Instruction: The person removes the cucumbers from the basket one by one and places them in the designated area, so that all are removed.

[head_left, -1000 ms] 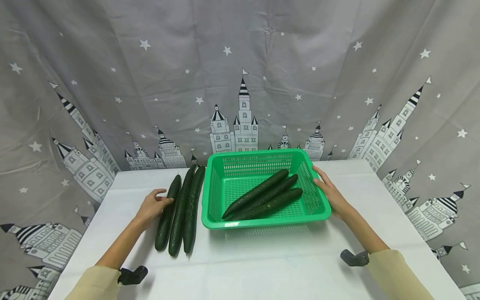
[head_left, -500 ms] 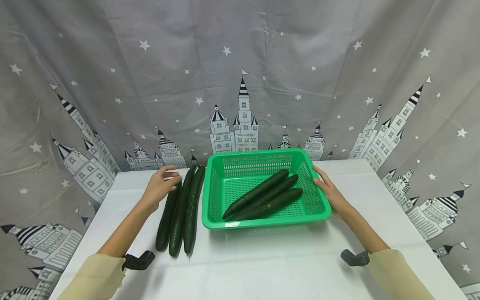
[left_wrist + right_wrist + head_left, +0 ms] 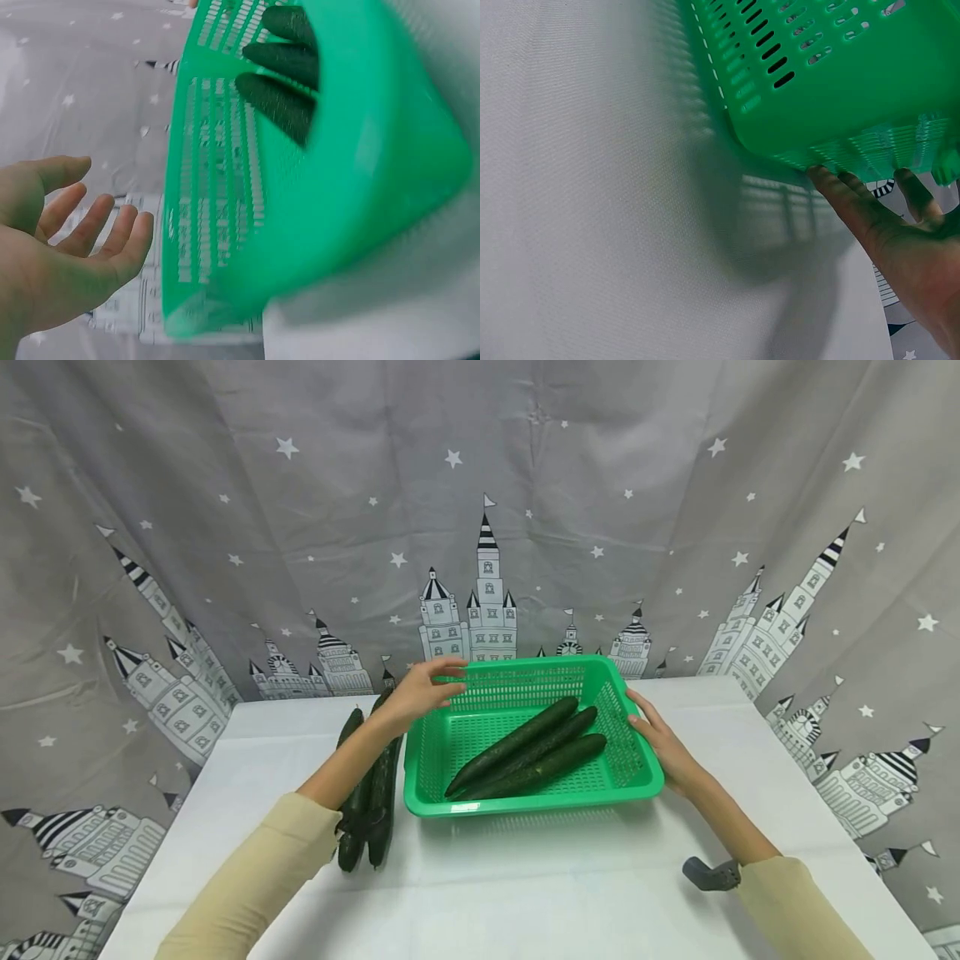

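A green plastic basket (image 3: 525, 808) with slotted walls stands on the table, and three dark green cucumbers (image 3: 512, 747) lie slanted inside it. My left hand (image 3: 427, 689) is over the basket's back left corner. In the left wrist view that hand (image 3: 75, 240) is spread, palm free, apart from the basket wall. At the basket's right side, my right hand (image 3: 667, 756) touches the rim and wall. The right wrist view shows its fingers (image 3: 855, 202) nearly straight against the outer wall. Left of the basket lie three more cucumbers (image 3: 384, 785), partly hidden by my left forearm.
A white cloth covers the table (image 3: 540, 877). Behind it hangs a grey curtain (image 3: 525, 485) printed with castles and stars, close to the basket's back rim. A dark wrist-worn device (image 3: 710, 875) sits by the right sleeve.
My left hand has left the leftmost cucumber and moved right and away from me, to the basket's back left corner. The right hand and the basket have hardly moved.
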### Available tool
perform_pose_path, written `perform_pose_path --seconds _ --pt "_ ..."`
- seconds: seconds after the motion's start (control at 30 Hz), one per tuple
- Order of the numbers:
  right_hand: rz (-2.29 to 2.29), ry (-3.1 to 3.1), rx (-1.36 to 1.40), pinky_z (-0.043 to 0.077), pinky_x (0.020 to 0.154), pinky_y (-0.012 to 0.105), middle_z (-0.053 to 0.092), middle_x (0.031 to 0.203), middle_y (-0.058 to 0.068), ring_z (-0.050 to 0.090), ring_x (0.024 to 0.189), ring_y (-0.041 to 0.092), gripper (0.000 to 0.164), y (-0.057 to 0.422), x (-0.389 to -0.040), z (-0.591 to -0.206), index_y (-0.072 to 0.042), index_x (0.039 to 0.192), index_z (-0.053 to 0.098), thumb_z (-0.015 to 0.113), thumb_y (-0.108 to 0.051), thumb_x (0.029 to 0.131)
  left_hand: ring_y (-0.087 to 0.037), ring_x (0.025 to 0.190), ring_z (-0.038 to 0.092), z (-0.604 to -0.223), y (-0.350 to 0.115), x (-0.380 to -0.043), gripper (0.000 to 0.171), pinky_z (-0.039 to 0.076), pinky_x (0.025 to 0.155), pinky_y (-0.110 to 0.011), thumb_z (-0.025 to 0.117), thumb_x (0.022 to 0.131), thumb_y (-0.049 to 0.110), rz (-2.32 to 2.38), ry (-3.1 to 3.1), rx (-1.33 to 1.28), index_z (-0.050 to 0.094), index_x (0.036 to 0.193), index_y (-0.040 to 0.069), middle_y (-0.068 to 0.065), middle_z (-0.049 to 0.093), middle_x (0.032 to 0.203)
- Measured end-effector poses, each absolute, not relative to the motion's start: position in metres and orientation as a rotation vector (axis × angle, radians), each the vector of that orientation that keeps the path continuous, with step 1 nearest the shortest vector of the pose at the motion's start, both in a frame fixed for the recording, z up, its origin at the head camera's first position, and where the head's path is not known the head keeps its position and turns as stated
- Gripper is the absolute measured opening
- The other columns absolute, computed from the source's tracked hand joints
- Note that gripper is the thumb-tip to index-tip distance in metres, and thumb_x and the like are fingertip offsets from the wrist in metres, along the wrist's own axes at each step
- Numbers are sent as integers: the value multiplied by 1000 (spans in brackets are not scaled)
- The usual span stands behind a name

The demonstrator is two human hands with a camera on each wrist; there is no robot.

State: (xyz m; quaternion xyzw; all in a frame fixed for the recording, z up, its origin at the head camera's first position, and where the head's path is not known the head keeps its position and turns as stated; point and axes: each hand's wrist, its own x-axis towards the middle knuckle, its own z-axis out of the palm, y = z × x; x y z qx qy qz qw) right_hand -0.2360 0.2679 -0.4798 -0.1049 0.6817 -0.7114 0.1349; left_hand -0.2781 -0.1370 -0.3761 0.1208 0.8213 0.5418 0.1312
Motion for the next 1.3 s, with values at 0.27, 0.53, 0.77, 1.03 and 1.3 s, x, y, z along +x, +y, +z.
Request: perform_pose_path --seconds 0.27,0.53,0.77,1.03,1.3 --pt "-2065 1965 -295 47 99 48 6 162 23 29 138 52 64 268 -237 -480 -25 162 0 35 -35 110 -33 126 53 -387 -97 -300 46 48 100 -43 62 100 11 1446 2224 353 50 145 8 -15 51 142" --pt "-2067 1967 -292 48 98 48 7 161 23 29 137 52 64 269 -238 -481 -25 162 0 36 -35 110 -36 134 45 -402 -76 -314 47 43 104 -54 60 101 9 1368 2058 298 47 146 6 -17 50 143" --pt "-2058 1980 -285 48 98 49 6 162 23 29 137 53 64 269 -237 -480 -25 162 0 36 -36 110 -35 133 48 -416 -60 -323 51 44 103 -53 57 101 9 1204 2084 329 42 150 3 -18 52 142" --pt "-2060 1980 -277 48 98 50 7 161 24 31 136 53 64 268 -237 -479 -23 162 0 36 -35 110 -31 134 46 -426 -48 -330 54 43 105 -49 58 101 7 1026 2126 375 40 151 -1 -17 46 148" --pt "-2067 1976 -271 48 98 49 8 161 23 30 137 53 64 269 -238 -479 -24 162 1 36 -35 110 -32 130 50 -439 -42 -333 53 50 98 -48 66 98 12 847 2140 428 47 147 3 -14 48 147"
